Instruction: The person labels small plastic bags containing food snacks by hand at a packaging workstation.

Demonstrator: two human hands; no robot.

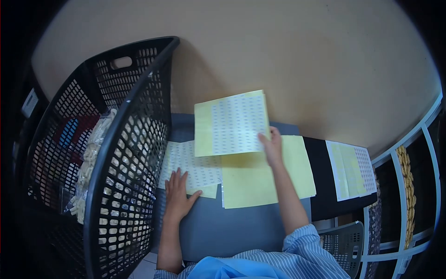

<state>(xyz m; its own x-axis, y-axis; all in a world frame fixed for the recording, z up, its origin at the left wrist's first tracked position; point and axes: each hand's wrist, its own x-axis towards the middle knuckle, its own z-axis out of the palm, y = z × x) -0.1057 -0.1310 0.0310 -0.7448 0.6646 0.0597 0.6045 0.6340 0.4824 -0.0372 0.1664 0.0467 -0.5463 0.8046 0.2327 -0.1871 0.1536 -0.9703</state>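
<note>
My right hand [273,145] grips the right edge of a stack of yellow sheets [232,124], its top one bearing rows of small printed labels. The stack is raised above the grey surface. Below it lie plain yellow sheets [260,183], partly covered by the raised stack and my right forearm. To the left, my left hand [179,193] rests with fingers spread on the lower part of a white label sheet [193,165], which has a yellow piece under its bottom edge.
A tall black perforated basket [125,135] with bagged pale items [95,158] stands at the left. Another label sheet [348,169] lies on a black surface [320,186] at the right. Beyond are a metal rack [395,186] and a dark basket [341,244].
</note>
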